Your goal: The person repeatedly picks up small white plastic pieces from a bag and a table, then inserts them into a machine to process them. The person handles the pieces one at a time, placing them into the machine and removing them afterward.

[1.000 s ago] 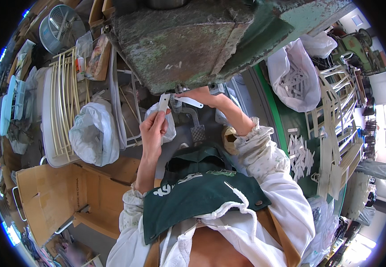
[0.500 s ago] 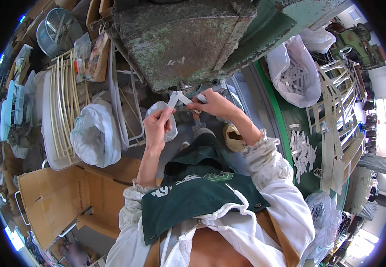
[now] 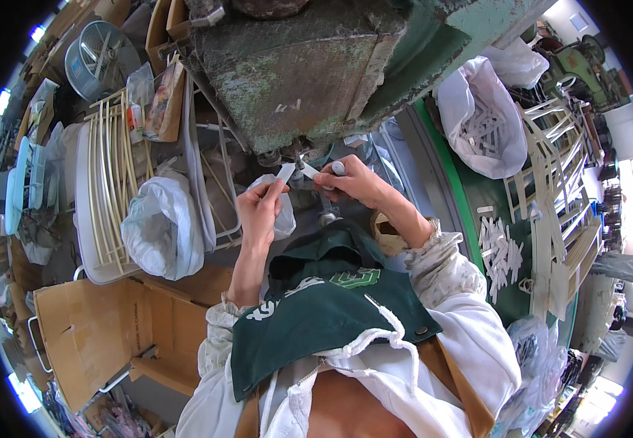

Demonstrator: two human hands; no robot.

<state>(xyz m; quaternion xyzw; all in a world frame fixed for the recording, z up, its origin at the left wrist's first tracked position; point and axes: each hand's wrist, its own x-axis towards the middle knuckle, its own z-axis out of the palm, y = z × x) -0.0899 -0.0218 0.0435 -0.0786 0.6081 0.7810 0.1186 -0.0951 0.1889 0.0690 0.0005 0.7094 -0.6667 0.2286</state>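
Observation:
My left hand (image 3: 259, 212) pinches a flat white strip (image 3: 286, 173) between thumb and fingers, its far end pointing up to the machine. Opposite it, my right hand (image 3: 354, 181) is closed on another white strip (image 3: 308, 171) that slants toward the first. A rounded pale end (image 3: 339, 168) also sticks up between the right fingers; what it belongs to is hidden. Both strips' far ends lie right by a small metal part (image 3: 301, 160) under the green machine (image 3: 294, 87). Whether they touch it I cannot tell.
On the right, a green bench holds a pile of white strips (image 3: 501, 252), a white sack of strips (image 3: 480, 124) and long pale slatted pieces (image 3: 550, 175). Left are a white bag (image 3: 161, 230), a tub of rods (image 3: 86, 212) and an open cardboard box (image 3: 105, 328).
The strips' far ends met in front of the machine before; now they are apart, on either side of the small metal part. The whole view has shifted slightly.

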